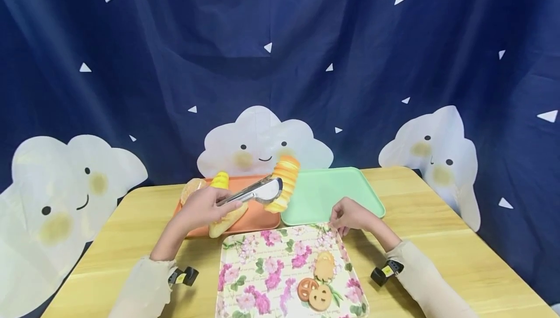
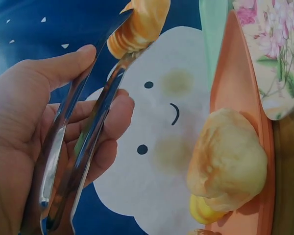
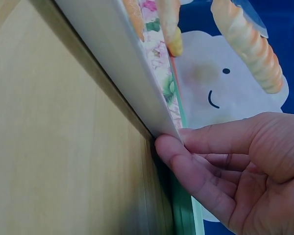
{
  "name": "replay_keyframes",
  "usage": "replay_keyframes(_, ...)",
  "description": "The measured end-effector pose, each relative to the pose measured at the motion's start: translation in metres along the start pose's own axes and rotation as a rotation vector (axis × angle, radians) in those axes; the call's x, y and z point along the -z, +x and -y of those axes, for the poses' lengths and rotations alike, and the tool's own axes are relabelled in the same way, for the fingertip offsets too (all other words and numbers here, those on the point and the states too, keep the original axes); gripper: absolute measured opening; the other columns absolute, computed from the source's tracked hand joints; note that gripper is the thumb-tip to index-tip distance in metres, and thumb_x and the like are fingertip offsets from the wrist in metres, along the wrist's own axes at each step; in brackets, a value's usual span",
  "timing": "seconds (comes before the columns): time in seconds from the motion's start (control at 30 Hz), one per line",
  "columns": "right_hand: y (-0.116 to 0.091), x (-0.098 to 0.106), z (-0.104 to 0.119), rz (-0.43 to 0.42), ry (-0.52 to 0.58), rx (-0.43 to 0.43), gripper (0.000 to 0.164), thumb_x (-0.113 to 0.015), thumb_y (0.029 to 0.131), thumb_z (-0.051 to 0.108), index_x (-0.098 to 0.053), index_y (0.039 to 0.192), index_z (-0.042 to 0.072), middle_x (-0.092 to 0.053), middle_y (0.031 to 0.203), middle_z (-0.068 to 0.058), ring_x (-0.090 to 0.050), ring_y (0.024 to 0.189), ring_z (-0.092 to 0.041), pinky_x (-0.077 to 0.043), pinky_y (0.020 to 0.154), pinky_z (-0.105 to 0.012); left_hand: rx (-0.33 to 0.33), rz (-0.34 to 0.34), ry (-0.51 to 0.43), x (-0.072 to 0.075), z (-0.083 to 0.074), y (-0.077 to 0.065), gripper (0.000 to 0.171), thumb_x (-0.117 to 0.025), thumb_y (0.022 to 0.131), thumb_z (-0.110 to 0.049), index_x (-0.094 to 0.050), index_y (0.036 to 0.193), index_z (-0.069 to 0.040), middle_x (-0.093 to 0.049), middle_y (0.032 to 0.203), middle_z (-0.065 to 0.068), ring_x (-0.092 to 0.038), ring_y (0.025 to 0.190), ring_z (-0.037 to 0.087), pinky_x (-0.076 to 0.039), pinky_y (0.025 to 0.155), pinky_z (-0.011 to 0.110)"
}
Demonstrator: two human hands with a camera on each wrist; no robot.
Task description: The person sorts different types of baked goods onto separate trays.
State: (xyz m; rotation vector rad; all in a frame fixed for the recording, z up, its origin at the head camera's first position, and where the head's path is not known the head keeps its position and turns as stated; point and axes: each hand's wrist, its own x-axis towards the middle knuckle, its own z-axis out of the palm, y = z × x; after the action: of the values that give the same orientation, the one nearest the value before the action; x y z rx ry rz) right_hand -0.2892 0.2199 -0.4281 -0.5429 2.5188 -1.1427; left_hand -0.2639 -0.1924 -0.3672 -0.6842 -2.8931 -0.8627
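My left hand [image 1: 202, 207] grips metal tongs [image 2: 63, 127], thumb on one arm and fingers round the other. A ridged, orange-yellow bread roll [image 1: 285, 184] is clasped between the tong tips, raised above where the orange tray [image 1: 258, 218] and the green tray [image 1: 325, 194] meet. With thumb and fingertips my right hand [image 1: 350, 215] pinches the far right corner of a floral tray [image 1: 249, 264], as the right wrist view shows. On that tray lie a pale scalloped cookie [image 1: 324, 266], a brown pretzel-shaped cookie [image 1: 307, 289] and a round cookie with holes [image 1: 320, 297].
In the orange tray lie a long pale bread [image 1: 227, 220], a yellow ridged piece [image 1: 220, 180] and a round bun [image 1: 192, 187]. The trays stand on a wooden table [image 1: 144, 220]. Behind it hangs a dark blue curtain [image 1: 297, 84] with clouds.
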Motion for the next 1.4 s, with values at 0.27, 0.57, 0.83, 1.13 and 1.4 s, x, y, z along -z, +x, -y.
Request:
replay_keyframes(0.27, -0.002, -0.003, -0.006, 0.002, 0.008, 0.001, 0.012, -0.072, 0.09, -0.002, -0.07, 0.078, -0.005, -0.071, 0.068, -0.011, -0.067, 0.054, -0.019, -0.059, 0.056, -0.036, 0.047, -0.068, 0.007, -0.008, 0.008, 0.001, 0.037, -0.067, 0.095, -0.051, -0.067, 0.077, -0.019, -0.049, 0.055, -0.008, -0.047, 0.049, 0.01, -0.035, 0.048, 0.026)
replay_keyframes(0.57, 0.0, -0.002, -0.005, 0.006, 0.008, 0.008, 0.012, -0.072, 0.09, -0.001, -0.07, 0.079, -0.005, -0.071, 0.068, -0.012, -0.068, 0.055, -0.02, -0.059, 0.056, -0.035, 0.17, -0.104, 0.015, -0.016, 0.015, 0.003, 0.041, -0.071, 0.093, -0.047, -0.059, 0.067, -0.019, -0.048, 0.055, -0.007, -0.046, 0.049, 0.012, -0.035, 0.049, 0.027)
replay_keyframes(0.83, 0.001, -0.001, -0.002, 0.01, 0.005, 0.018, 0.013, -0.073, 0.09, -0.001, -0.07, 0.078, -0.004, -0.071, 0.068, -0.012, -0.068, 0.055, -0.02, -0.059, 0.056, -0.036, 0.26, -0.132, 0.054, -0.023, 0.012, 0.005, 0.047, -0.073, 0.091, -0.047, -0.055, 0.061, -0.016, -0.045, 0.052, -0.005, -0.042, 0.046, 0.012, -0.033, 0.047, 0.028)
replay_keyframes(1.13, 0.001, 0.0, -0.003, 0.008, 0.009, 0.011, 0.013, -0.072, 0.09, -0.001, -0.07, 0.078, -0.005, -0.07, 0.067, -0.011, -0.068, 0.055, -0.021, -0.059, 0.056, -0.036, 0.312, -0.151, 0.1, -0.028, 0.001, 0.006, 0.049, -0.075, 0.089, -0.047, -0.054, 0.058, -0.015, -0.037, 0.051, -0.006, -0.042, 0.046, 0.014, -0.03, 0.047, 0.029)
replay_keyframes(1.4, 0.001, 0.0, -0.003, 0.006, 0.004, 0.013, 0.013, -0.073, 0.09, -0.001, -0.07, 0.078, -0.005, -0.07, 0.067, -0.011, -0.068, 0.055, -0.021, -0.059, 0.056, -0.037, 0.326, -0.145, 0.174, -0.035, -0.001, 0.008, 0.048, -0.073, 0.089, -0.05, -0.056, 0.058, -0.017, -0.036, 0.051, -0.006, -0.044, 0.049, 0.016, -0.03, 0.048, 0.031)
